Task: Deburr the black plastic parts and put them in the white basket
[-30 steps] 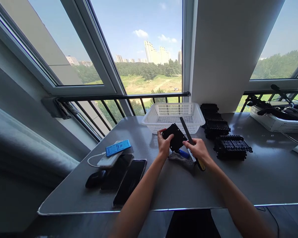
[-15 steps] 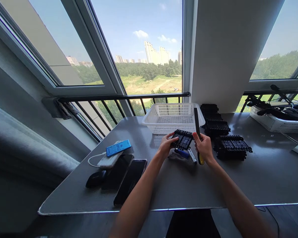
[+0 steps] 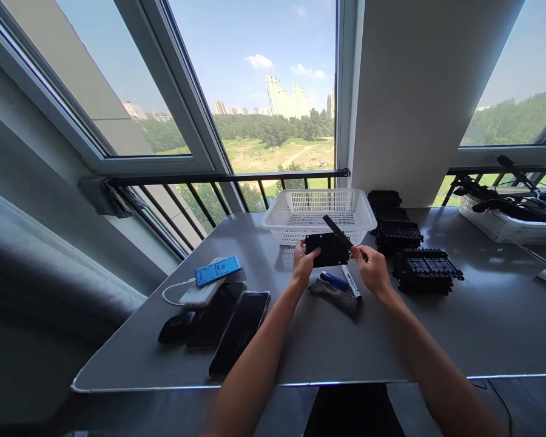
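My left hand (image 3: 303, 264) grips the left end of a black plastic plate (image 3: 327, 255), thumb on its face. The plate is held up over the table with a flat, smooth side showing. In my right hand (image 3: 368, 267) is a flat file (image 3: 337, 230). Its dark blade slants up to the left across the plate's upper right corner; my fingers hide the handle. Below the plate lie a blue marker (image 3: 333, 280), a white marker (image 3: 352, 283) and a crumpled grey cloth (image 3: 334, 297).
A white plastic basket (image 3: 273, 227) stands behind my hands. Stacks of black ribbed plates (image 3: 425, 270) sit to the right. Phones (image 3: 239, 334), a mouse (image 3: 177, 328) and a power bank (image 3: 200, 294) lie left. Another basket (image 3: 500, 221) holds black items at the far right.
The plate has been turned over from its gridded side to its smooth side. The file has swung from upright to a leftward slant across the plate.
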`<action>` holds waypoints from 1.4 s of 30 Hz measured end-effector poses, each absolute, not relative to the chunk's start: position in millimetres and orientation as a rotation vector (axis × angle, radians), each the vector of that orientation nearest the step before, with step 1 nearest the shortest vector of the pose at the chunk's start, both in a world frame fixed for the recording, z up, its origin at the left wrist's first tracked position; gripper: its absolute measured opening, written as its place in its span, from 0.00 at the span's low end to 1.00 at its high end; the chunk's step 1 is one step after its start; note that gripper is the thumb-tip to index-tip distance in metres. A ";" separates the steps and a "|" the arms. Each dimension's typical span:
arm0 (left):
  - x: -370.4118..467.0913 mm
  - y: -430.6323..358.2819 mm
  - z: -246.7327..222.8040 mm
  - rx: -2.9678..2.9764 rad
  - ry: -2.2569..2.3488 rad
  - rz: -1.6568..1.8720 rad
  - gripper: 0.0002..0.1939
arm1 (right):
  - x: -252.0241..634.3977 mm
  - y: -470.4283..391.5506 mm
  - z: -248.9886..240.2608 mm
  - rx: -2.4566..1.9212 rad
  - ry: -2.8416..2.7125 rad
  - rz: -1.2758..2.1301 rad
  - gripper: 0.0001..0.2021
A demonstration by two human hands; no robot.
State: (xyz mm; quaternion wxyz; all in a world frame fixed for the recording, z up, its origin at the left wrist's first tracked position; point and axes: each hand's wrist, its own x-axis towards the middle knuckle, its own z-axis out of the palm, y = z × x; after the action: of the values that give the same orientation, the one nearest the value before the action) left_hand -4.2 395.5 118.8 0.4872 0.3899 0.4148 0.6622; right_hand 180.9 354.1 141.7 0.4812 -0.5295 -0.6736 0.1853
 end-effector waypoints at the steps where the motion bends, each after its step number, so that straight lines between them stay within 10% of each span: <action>1: -3.7 395.5 118.6 0.975 1.017 1.613 0.21 | 180.9 353.4 141.9 -1.321 -1.669 0.435 0.21; 42: -8.5 393.5 126.7 1.061 1.036 1.629 0.21 | 175.7 354.6 132.7 -1.417 -1.596 0.264 0.18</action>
State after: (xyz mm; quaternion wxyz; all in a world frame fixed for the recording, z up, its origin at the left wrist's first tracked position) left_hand -8.5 393.5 126.7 0.4522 0.4295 0.4195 0.6596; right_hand 175.7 354.6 132.7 0.4757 -0.5796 -0.6527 0.1081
